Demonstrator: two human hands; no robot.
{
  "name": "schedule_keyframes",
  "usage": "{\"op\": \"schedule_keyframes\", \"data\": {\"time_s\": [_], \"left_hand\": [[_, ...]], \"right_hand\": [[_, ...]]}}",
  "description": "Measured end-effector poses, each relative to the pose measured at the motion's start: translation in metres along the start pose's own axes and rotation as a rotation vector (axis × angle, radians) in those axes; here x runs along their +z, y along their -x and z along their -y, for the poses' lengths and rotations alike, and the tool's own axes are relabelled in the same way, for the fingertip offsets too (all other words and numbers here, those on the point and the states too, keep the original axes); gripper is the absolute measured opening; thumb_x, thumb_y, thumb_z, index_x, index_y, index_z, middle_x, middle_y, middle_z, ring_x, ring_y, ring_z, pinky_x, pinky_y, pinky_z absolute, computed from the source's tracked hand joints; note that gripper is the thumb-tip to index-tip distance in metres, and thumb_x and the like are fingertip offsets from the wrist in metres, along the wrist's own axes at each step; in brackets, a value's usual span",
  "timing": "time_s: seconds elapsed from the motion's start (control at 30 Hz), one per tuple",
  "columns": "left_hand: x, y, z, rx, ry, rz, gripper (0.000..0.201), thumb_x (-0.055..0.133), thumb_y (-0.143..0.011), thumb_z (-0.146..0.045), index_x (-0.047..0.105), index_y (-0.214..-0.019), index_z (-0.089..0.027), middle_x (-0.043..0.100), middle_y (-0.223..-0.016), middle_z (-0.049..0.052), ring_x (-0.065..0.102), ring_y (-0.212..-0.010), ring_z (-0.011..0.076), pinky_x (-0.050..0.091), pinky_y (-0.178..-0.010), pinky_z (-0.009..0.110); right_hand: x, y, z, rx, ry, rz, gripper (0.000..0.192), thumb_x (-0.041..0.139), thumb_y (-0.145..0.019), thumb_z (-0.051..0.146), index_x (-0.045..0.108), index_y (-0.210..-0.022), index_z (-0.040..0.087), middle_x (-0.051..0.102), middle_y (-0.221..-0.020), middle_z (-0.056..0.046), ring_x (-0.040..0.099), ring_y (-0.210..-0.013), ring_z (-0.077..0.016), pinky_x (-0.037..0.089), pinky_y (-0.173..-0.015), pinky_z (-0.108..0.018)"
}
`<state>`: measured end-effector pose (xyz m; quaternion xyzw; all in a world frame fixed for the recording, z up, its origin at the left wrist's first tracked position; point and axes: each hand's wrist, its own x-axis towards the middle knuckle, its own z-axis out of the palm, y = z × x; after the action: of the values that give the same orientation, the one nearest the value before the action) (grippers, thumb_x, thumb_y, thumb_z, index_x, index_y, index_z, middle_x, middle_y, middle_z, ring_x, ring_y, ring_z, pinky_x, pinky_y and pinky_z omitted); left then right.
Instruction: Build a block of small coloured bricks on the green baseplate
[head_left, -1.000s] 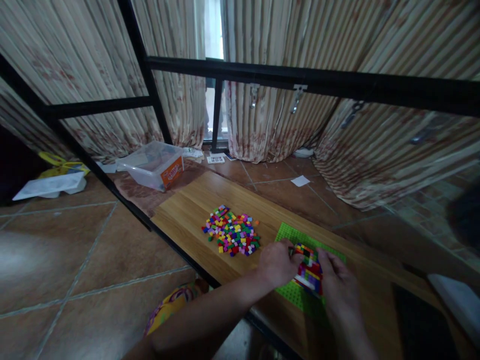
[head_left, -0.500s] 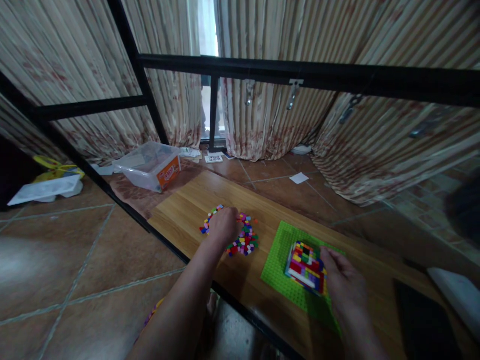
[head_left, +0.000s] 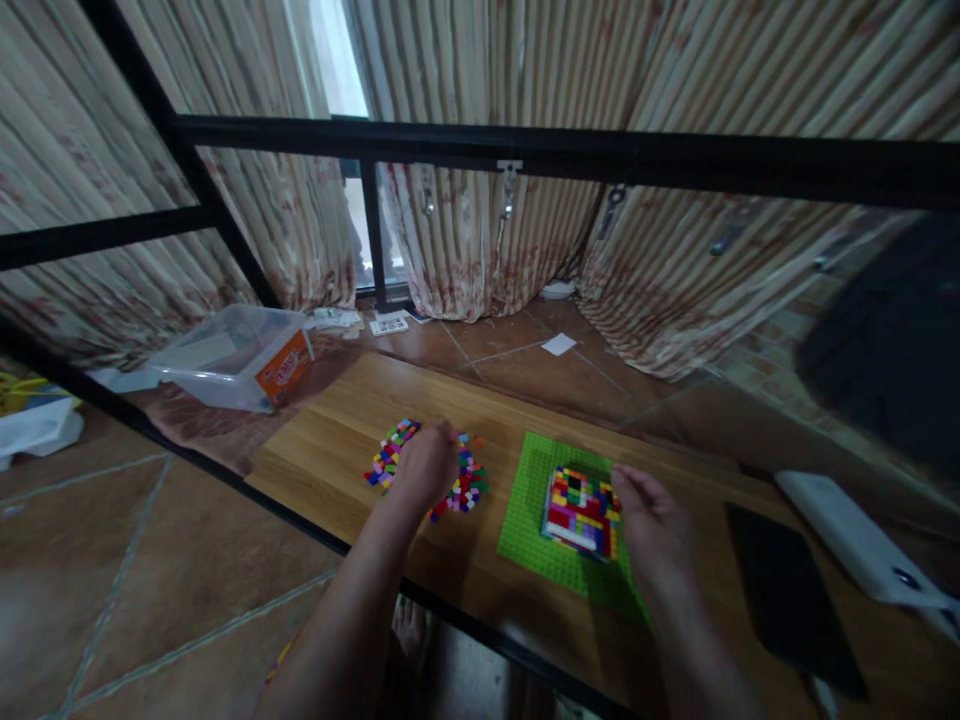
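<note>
A pile of small coloured bricks (head_left: 390, 459) lies on the wooden tabletop (head_left: 330, 440). My left hand (head_left: 424, 465) rests on top of this pile, fingers curled down into the bricks; whether it holds one is hidden. To the right lies a green baseplate (head_left: 532, 520) carrying a square multicoloured brick build (head_left: 581, 498). My right hand (head_left: 652, 520) touches the build's right side, fingers loosely bent against it.
A black flat object (head_left: 787, 590) and a white bar-shaped device (head_left: 855, 540) lie at the table's right. A clear plastic box with an orange label (head_left: 232, 355) stands on the floor at the far left. Black metal frame rails (head_left: 525, 150) and striped curtains run behind.
My left hand left the brick build and moved left onto the loose brick pile. My right hand stayed at the build. The view shifted right.
</note>
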<state>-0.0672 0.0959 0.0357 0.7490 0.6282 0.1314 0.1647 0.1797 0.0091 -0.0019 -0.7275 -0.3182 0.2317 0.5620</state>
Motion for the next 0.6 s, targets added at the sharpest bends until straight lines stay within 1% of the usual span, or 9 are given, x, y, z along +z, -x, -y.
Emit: {"op": "schedule_keyframes", "data": {"time_s": [0.1, 0.17, 0.23, 0.3, 0.37, 0.5, 0.6], "left_hand": [[0.005, 0.003, -0.018, 0.149, 0.263, 0.013, 0.015, 0.046, -0.084, -0.013, 0.060, -0.083, -0.016, 0.068, -0.083, 0.005, 0.063, -0.081, 0.0155, 0.046, -0.075, 0.024], [0.012, 0.008, -0.031, 0.253, 0.438, 0.033, 0.011, 0.049, -0.083, -0.015, 0.059, -0.084, -0.016, 0.066, -0.081, 0.003, 0.062, -0.076, 0.0134, 0.046, -0.071, 0.022], [0.020, 0.013, -0.042, 0.333, 0.553, 0.074, 0.008, 0.051, -0.082, -0.015, 0.059, -0.085, -0.016, 0.064, -0.078, 0.001, 0.060, -0.073, 0.0123, 0.046, -0.068, 0.021], [0.027, 0.019, -0.052, 0.377, 0.619, 0.108, 0.009, 0.052, -0.081, -0.014, 0.059, -0.084, -0.017, 0.063, -0.076, 0.000, 0.060, -0.071, 0.0117, 0.045, -0.066, 0.021], [0.032, 0.023, -0.058, 0.406, 0.664, 0.127, 0.010, 0.051, -0.081, -0.013, 0.060, -0.083, -0.017, 0.063, -0.077, 0.000, 0.061, -0.073, 0.0113, 0.046, -0.068, 0.020], [0.035, 0.026, -0.066, 0.417, 0.714, 0.147, 0.013, 0.050, -0.081, -0.010, 0.060, -0.083, -0.017, 0.065, -0.081, 0.000, 0.063, -0.078, 0.0114, 0.048, -0.074, 0.021], [0.035, 0.028, -0.070, 0.411, 0.730, 0.127, 0.013, 0.052, -0.080, -0.009, 0.060, -0.087, -0.017, 0.066, -0.084, 0.000, 0.064, -0.082, 0.0118, 0.050, -0.078, 0.022]], "right_hand": [[-0.003, 0.002, 0.009, -0.051, -0.016, -0.061, 0.042, 0.064, -0.072, 0.054, 0.071, -0.089, 0.017, 0.074, -0.090, -0.009, 0.067, -0.086, -0.0243, 0.050, -0.081, -0.038], [-0.004, 0.004, 0.014, -0.080, -0.021, -0.071, 0.039, 0.064, -0.073, 0.053, 0.072, -0.087, 0.017, 0.074, -0.085, -0.008, 0.067, -0.082, -0.0234, 0.050, -0.078, -0.036], [-0.004, 0.008, 0.018, -0.110, -0.038, -0.058, 0.036, 0.064, -0.075, 0.052, 0.071, -0.085, 0.018, 0.073, -0.081, -0.006, 0.066, -0.078, -0.0220, 0.050, -0.075, -0.034], [-0.005, 0.012, 0.019, -0.165, -0.056, -0.001, 0.034, 0.063, -0.077, 0.050, 0.071, -0.085, 0.019, 0.072, -0.080, -0.005, 0.065, -0.076, -0.0205, 0.051, -0.073, -0.033], [-0.005, 0.014, 0.019, -0.254, -0.039, 0.101, 0.030, 0.063, -0.079, 0.048, 0.072, -0.086, 0.020, 0.072, -0.084, -0.004, 0.065, -0.078, -0.0195, 0.050, -0.074, -0.032], [-0.006, 0.019, 0.019, -0.443, 0.067, 0.297, 0.023, 0.060, -0.084, 0.042, 0.072, -0.090, 0.023, 0.070, -0.093, -0.005, 0.063, -0.089, -0.0204, 0.049, -0.081, -0.034], [-0.005, 0.021, 0.020, -0.510, 0.126, 0.357, 0.022, 0.058, -0.086, 0.040, 0.071, -0.095, 0.024, 0.069, -0.098, -0.005, 0.062, -0.095, -0.0211, 0.048, -0.086, -0.036]]}}
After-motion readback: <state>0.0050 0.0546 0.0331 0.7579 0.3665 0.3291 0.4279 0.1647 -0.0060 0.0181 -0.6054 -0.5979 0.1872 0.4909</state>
